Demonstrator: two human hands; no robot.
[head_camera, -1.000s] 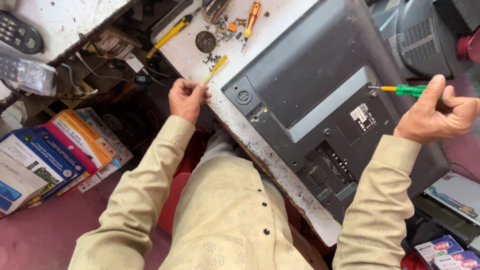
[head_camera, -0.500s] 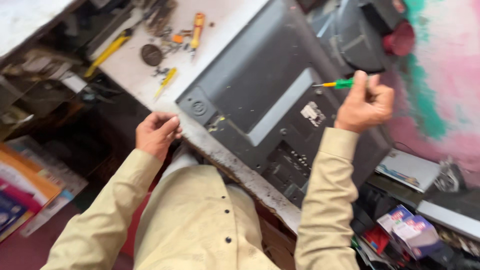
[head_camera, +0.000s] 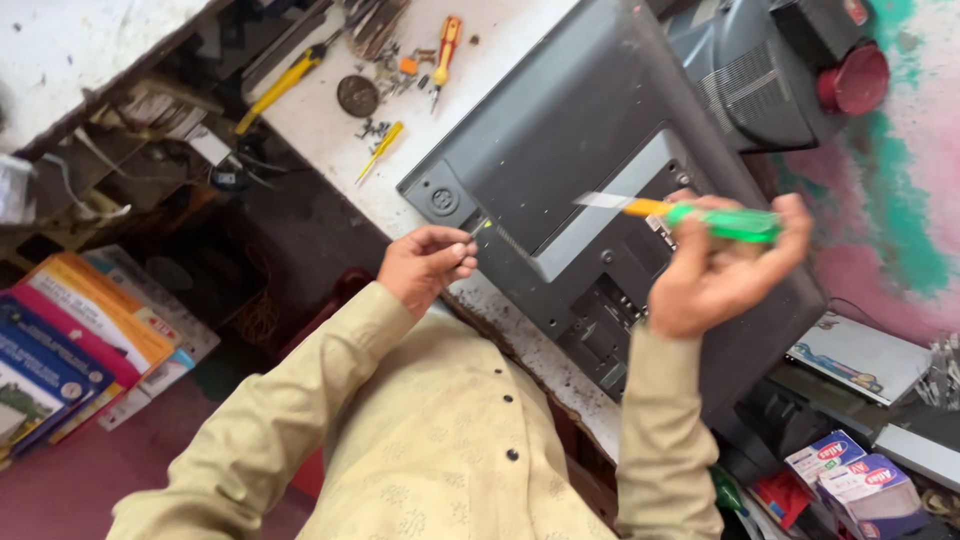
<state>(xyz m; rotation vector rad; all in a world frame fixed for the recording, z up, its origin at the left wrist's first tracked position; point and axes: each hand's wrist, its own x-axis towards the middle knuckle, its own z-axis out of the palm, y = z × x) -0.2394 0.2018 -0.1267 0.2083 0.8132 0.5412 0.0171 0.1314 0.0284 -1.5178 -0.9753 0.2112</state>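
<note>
A grey television back panel (head_camera: 600, 130) lies on a white, dirty bench (head_camera: 320, 130). My right hand (head_camera: 715, 285) is raised over the panel's right part and grips a green-handled screwdriver (head_camera: 725, 222), whose orange shaft and blurred tip point left. At the panel's near left corner, my left hand (head_camera: 425, 265) has thumb and fingertips pinched together. Whether something tiny sits between them I cannot tell. Both arms wear beige sleeves.
On the bench lie a small yellow screwdriver (head_camera: 381, 150), an orange screwdriver (head_camera: 445, 50), a yellow knife (head_camera: 285, 85), a dark disc (head_camera: 357, 96) and loose small parts. A dark monitor (head_camera: 760, 80) stands behind. Books (head_camera: 70, 340) are stacked at the left, and boxes (head_camera: 850, 475) at the lower right.
My left hand has come from the bench by the yellow screwdriver to the panel's corner. My right hand has lifted and swung the green screwdriver leftward over the panel. The view shifted.
</note>
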